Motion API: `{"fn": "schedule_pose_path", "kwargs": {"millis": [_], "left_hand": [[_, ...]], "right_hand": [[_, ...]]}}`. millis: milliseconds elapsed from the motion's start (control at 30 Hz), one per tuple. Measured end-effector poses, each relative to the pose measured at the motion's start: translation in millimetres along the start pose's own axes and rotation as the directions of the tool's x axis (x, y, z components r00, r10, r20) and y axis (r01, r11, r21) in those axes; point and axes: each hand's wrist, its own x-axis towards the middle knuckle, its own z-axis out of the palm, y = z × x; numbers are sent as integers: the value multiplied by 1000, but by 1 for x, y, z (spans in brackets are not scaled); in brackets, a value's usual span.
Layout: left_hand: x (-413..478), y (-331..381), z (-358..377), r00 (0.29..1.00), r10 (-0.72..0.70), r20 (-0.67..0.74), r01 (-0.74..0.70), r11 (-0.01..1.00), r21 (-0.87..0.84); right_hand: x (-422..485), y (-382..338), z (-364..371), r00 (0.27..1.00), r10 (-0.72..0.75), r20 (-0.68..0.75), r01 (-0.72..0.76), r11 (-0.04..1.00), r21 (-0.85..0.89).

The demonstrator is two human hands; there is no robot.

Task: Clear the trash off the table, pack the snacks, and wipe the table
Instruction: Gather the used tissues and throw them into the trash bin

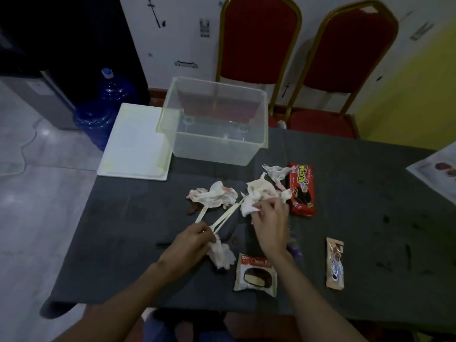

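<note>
Evidently, this is the trash-gathering stage: both hands are collecting, nothing is packed yet.

Left grip: the left hand (pixel 191 239) is closed on a crumpled tissue (pixel 222 255) and on the near ends of white plastic cutlery (pixel 217 218), seemingly bundled so one hand carries several pieces at once.

Right grip: the right hand (pixel 270 219) has its fingers pinched on a second wad of tissue (pixel 249 208), likely gathering it before lifting.

Just beyond the grips: a stained tissue (pixel 212 198) lies loose beyond the left hand, and more crumpled tissue (pixel 276 174) lies past the right hand, touching the red snack pack (pixel 302 190).

Nearer than the grips: a Choco Pie packet (pixel 255 275) lies flat just below the right wrist; a slim snack sachet (pixel 334 264) sits well to the right of it. All three snacks are unpacked.

Farther out: a clear plastic bin (pixel 214 124) stands empty beyond the trash, probably meant for the snacks, with its white lid (pixel 134 141) flat beside it.

Surface: a dark tablecloth (pixel 357 193), marked with smears and crumbs, not yet wiped.

Room: two red chairs (pixel 259 40) against the wall, blue water jugs (pixel 103 107) on the pale floor.
</note>
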Motion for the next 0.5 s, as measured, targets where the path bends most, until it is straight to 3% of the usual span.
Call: {"fn": "schedule_pose_path", "kwargs": {"millis": [67, 167, 267, 400, 500], "left_hand": [[14, 7, -9, 978, -121, -172, 102, 988, -116], [46, 11, -20, 926, -213, -312, 173, 973, -151], [76, 5, -19, 933, -276, -230, 256, 960, -113], [95, 3, -5, 949, -309, -65, 310, 951, 10], [94, 2, 4, 939, -333, -83, 337, 941, 34]], "right_hand": [[13, 3, -5, 998, 65, 11, -64, 996, -68], [26, 14, -4, 977, 89, 192, -53, 981, -185], [30, 18, -7, 975, 39, 221, -16, 994, -105], [47, 11, -21, 991, 70, 113, -85, 988, 132], [76, 13, -26, 982, 109, 153, -122, 990, 77]]}}
